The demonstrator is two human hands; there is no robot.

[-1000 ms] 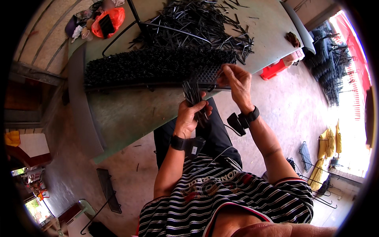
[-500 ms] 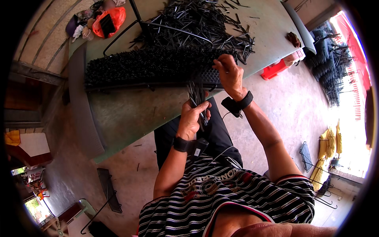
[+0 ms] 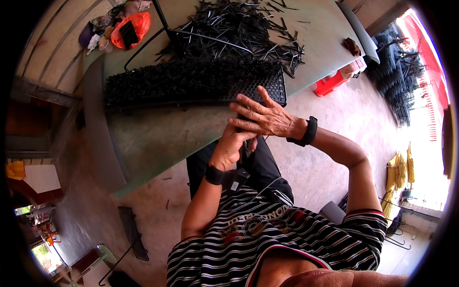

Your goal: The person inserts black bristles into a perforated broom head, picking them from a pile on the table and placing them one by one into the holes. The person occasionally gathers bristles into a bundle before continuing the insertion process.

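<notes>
My left hand (image 3: 228,147) is closed round a bundle of thin black strips (image 3: 246,151), whose lower ends show below the fingers. Flat over the top of that bundle lies my right hand (image 3: 270,119), its fingers stretched out and spread; it hides the upper ends and touches the left hand. Just beyond both hands is a long black perforated rack (image 3: 270,92), densely filled with upright strips over its left and middle parts. Bare holes show at its right end. A thin metal frame (image 3: 210,39) rises behind it.
A loose heap of black strips (image 3: 224,26) covers the far table. The greenish tabletop (image 3: 153,138) has a slanting near edge. An orange bag (image 3: 136,26) sits far left, a red stool (image 3: 330,83) right. Stacked black racks (image 3: 394,76) stand beyond; another rack (image 3: 133,234) is on the floor.
My right hand has come down and left from the rack's right end onto the bundle, and its fingers have gone from pinched to spread. My left hand still grips the strips.
</notes>
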